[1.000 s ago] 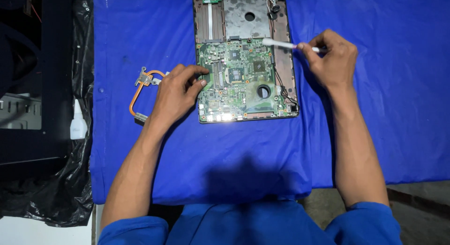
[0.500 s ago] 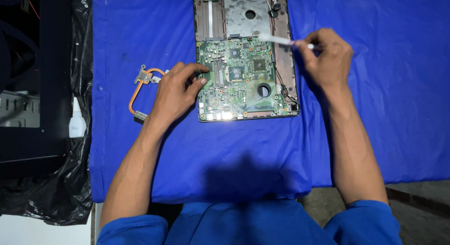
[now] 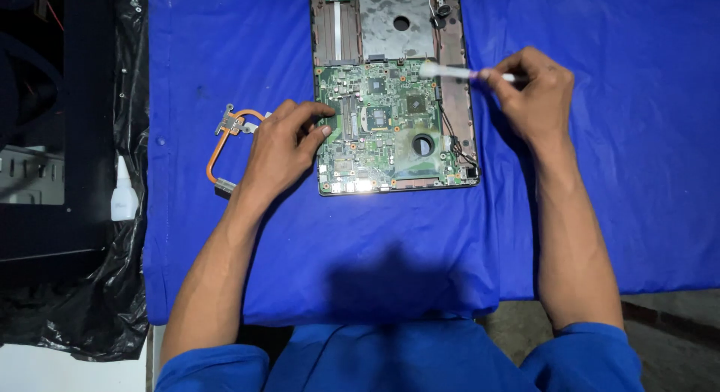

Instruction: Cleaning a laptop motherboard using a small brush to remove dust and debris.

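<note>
Head view showed the left hand (image 3: 281, 148) spread flat, fingertips pressing the left edge of the green laptop circuit board (image 3: 382, 129) in its open grey chassis on the blue cloth (image 3: 225, 54), apparently steadying it. The right hand (image 3: 532, 92) pinched a thin white brush (image 3: 450, 72), its tip over the board's upper right corner. Compared with a second earlier, the brush tip sat slightly higher and further right; the copper heat pipe (image 3: 221, 148) beneath the left wrist lay unmoved.
</note>
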